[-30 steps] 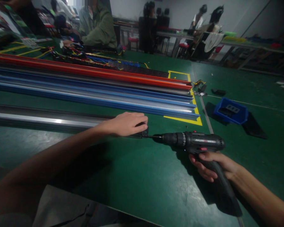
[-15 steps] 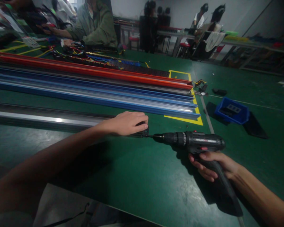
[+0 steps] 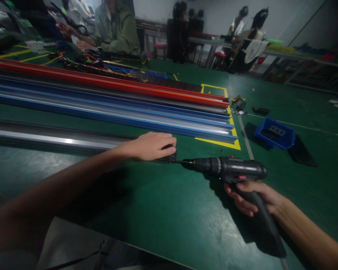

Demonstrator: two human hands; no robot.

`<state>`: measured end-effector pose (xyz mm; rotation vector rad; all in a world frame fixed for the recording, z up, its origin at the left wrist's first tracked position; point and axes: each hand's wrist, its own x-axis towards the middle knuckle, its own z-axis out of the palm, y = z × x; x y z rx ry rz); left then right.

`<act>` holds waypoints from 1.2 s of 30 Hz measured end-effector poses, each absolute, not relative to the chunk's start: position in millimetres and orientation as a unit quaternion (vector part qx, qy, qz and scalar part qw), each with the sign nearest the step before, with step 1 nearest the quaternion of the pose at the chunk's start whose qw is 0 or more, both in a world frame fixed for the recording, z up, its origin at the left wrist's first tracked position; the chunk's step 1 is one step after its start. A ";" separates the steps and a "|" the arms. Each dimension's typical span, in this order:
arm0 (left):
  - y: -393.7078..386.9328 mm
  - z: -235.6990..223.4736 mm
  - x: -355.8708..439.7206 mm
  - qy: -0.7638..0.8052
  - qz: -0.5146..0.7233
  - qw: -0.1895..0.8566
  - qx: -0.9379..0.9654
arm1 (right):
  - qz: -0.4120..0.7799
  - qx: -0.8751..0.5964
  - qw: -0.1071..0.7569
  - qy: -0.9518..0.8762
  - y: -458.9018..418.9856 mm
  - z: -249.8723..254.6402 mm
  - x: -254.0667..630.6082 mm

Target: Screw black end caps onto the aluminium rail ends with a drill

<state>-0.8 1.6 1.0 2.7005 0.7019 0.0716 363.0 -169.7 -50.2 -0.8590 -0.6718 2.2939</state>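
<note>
The right hand (image 3: 246,198) was wrapped around the handle of a black power drill (image 3: 239,168), the fingers curled and the index finger near the trigger. The drill lay level, its chuck pointing left, and a thin driver bit (image 3: 180,162) extended from it to the right end of a dark grey metal profile (image 3: 67,141); the exact point of contact was too small to confirm. The left hand (image 3: 153,147) lay palm down over that end, its fingertips at a black end piece (image 3: 173,155); the underside of the grip was hidden, so whether it pinched the piece could not be told. The profile ran from the hand to the left on the near part of a green tabletop (image 3: 169,213). Just beyond it, several blue profiles (image 3: 157,122) lay roughly parallel, with a red-orange profile (image 3: 129,81) on their far side. Yellow tape (image 3: 218,143) marked the surface at their right ends. To the right of these, well apart from the profiles, stood a blue bin (image 3: 289,138) containing dark parts. Beyond the red-orange profile lay bundled wires (image 3: 92,56), and at the far left sat a person in a green jacket (image 3: 124,33).
</note>
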 end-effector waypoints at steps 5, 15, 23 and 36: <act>1.8 0.5 -0.4 0.247 0.027 0.171 0.953 | 0.864 -0.322 0.295 -0.251 -169.9 -49.2 363.8; 2.2 0.2 -0.1 0.244 0.027 0.168 0.955 | 0.867 -0.315 0.297 -0.246 -170.3 -49.1 364.9; 2.1 -0.7 0.1 0.245 0.028 0.164 0.955 | 0.872 -0.310 0.287 -0.245 -169.5 -48.7 363.7; 1.2 0.5 0.1 0.249 0.030 0.167 0.954 | 0.871 -0.298 0.288 -0.263 -168.4 -46.4 360.8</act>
